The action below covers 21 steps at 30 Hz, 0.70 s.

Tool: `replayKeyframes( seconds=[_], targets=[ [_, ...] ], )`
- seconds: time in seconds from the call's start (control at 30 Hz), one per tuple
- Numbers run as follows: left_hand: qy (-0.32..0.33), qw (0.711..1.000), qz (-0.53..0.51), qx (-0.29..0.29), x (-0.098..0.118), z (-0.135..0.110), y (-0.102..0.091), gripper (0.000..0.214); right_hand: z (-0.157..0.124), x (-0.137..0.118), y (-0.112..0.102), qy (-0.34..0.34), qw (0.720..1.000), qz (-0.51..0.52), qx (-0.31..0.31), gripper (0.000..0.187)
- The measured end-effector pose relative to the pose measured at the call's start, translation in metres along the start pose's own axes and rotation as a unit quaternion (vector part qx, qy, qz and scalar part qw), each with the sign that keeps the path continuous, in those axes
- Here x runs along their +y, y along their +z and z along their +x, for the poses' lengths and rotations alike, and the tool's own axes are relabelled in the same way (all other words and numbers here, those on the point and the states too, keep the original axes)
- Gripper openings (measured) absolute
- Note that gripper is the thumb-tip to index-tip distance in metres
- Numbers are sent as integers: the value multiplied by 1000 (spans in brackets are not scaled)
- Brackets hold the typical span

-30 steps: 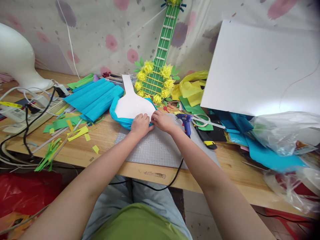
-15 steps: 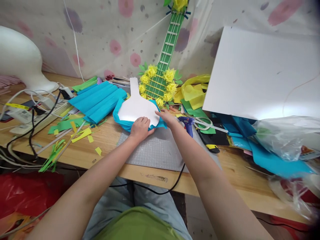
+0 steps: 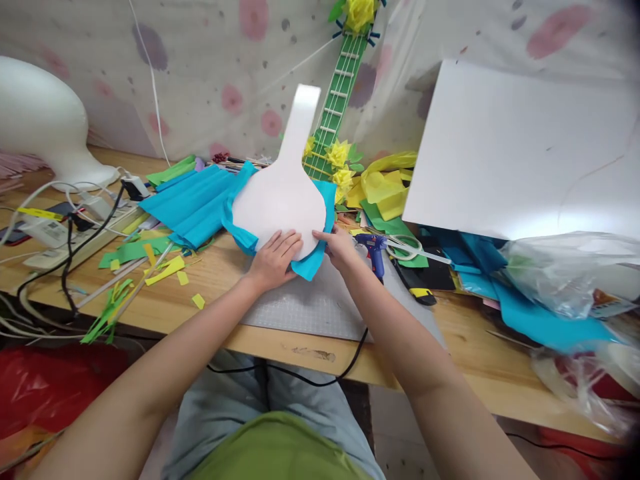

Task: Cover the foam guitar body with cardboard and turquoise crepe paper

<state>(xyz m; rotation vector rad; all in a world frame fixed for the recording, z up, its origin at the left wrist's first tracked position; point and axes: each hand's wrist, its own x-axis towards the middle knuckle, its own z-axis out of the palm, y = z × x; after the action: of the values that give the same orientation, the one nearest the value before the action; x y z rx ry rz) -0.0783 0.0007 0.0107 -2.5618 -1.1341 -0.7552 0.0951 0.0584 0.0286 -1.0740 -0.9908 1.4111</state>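
Observation:
A white guitar-shaped foam cutout (image 3: 283, 193) stands tilted up from the grey cutting mat (image 3: 310, 303), its narrow neck pointing up and away. Blue crepe paper (image 3: 313, 257) wraps round its lower edge. My left hand (image 3: 273, 257) lies on the cutout's bottom front, fingers pressing the white face, thumb under the blue paper. My right hand (image 3: 340, 245) grips the lower right edge, fingers closed on the cutout and paper. Behind it leans a green paper guitar with yellow flowers (image 3: 335, 100).
A blue glue gun (image 3: 373, 248), scissors (image 3: 405, 245) and a yellow-tipped knife (image 3: 415, 283) lie right of the mat. Folded blue crepe (image 3: 193, 203), paper scraps, a power strip (image 3: 60, 230) with cables sit left. A white board (image 3: 520, 147) and plastic bags (image 3: 570, 273) fill the right.
The white cutout lay flat on the table before; both hands have now tipped it upright, its neck rising in front of the green guitar, blue paper coming up with it.

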Motion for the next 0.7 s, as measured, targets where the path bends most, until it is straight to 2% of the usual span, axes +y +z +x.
replayKeyframes(
  seconds=[0.17, 0.33, 0.5, 0.57, 0.6, 0.63, 0.7],
  targets=[
    [13, 1000, -10, -3, -4, -7, 2, 56, -12, 18, -1, 2, 999, -29, 27, 41],
    [14, 999, -19, -27, -3, -11, 7, 65, -9, 36, -1, -22, 998, -42, 36, 43],
    [-1, 998, -17, -58, -4, -10, 11, 66, -9, 40, -11, -57, 984, -163, 41, 47],
    [4, 998, -20, -63, -5, -11, 12, 68, -17, 35, -20, -124, 956, -255, 73, 48],
    [5, 998, -22, -63, -5, -11, 12, 68, -22, 32, -25, -184, 929, -310, 88, 48],
    [4, 998, -25, -63, -6, -12, 13, 68, -29, 28, -30, -254, 889, -372, 81, 46],
    [0, 998, -32, -57, -6, -13, 15, 69, -42, 22, -37, -365, 791, -491, -15, 44]
  ],
)
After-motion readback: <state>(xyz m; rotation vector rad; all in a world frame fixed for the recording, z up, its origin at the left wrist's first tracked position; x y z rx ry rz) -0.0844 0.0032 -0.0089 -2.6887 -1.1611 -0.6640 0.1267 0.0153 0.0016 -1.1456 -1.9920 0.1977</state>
